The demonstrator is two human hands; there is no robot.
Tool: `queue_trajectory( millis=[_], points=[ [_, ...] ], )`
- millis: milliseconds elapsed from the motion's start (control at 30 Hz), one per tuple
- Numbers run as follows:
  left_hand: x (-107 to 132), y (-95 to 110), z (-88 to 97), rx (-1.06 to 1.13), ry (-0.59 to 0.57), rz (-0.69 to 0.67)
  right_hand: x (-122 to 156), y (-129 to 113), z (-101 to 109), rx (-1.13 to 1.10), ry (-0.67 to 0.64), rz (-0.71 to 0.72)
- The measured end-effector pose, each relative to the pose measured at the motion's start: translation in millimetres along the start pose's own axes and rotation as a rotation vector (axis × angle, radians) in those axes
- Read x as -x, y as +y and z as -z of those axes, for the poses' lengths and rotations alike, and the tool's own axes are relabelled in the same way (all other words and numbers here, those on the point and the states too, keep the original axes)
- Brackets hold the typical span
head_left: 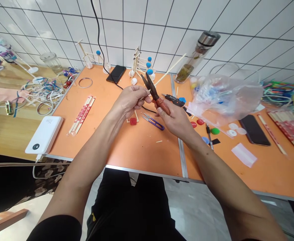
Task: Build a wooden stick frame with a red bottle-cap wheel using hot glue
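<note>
My right hand [175,117] grips the red handles of a pair of pliers [154,92], whose dark jaws point up and away and stand slightly apart. My left hand [131,99] is closed in a pinch on a long thin wooden stick [170,70] that runs up to the right past the plier jaws. Both hands hover above the orange table [141,150]. Just below them lie small purple-handled snips [154,121] and a red bottle cap [133,121] with short stick pieces.
Stick-and-cap models [140,68] stand at the back by the tiled wall, beside a black phone [116,73] and cable. Wrapped chopsticks [83,114] and a white power bank [45,134] lie left. A plastic bag [224,97], caps, a glue gun [173,98], a glass bottle [195,57] and another phone [254,130] lie right.
</note>
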State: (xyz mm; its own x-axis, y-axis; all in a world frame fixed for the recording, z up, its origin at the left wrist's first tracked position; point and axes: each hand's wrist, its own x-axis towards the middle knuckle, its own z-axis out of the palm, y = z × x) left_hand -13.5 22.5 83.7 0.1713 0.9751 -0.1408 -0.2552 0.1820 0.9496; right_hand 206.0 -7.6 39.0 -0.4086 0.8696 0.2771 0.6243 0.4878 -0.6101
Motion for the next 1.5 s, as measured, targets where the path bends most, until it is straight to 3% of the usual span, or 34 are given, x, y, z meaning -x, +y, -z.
queue_trajectory(
  millis=[167, 400, 833, 1200, 1367, 1500],
  points=[
    [0, 0, -1.2, -0.022, 0.009, -0.012, -2, -12, 1, 0.038, 0.063, -0.045],
    [-1, -3, -2.6, -0.025, 0.041, -0.011, -1, -8, -2, 0.132, 0.111, -0.042],
    [0, -2, -5.8, -0.037, 0.039, 0.025, 2, -16, -1, 0.292, 0.043, -0.165],
    [-3, -7, -3.7, -0.029, 0.008, 0.051, 0, -14, -1, 0.322, 0.026, -0.176],
    [1, -6, -3.8, -0.027, -0.062, 0.056, 0, -11, 2, 0.261, 0.050, -0.172],
    [0, -3, 6.7, -0.052, -0.156, 0.074, 3, -9, 5, 0.165, 0.019, -0.211]
  ],
)
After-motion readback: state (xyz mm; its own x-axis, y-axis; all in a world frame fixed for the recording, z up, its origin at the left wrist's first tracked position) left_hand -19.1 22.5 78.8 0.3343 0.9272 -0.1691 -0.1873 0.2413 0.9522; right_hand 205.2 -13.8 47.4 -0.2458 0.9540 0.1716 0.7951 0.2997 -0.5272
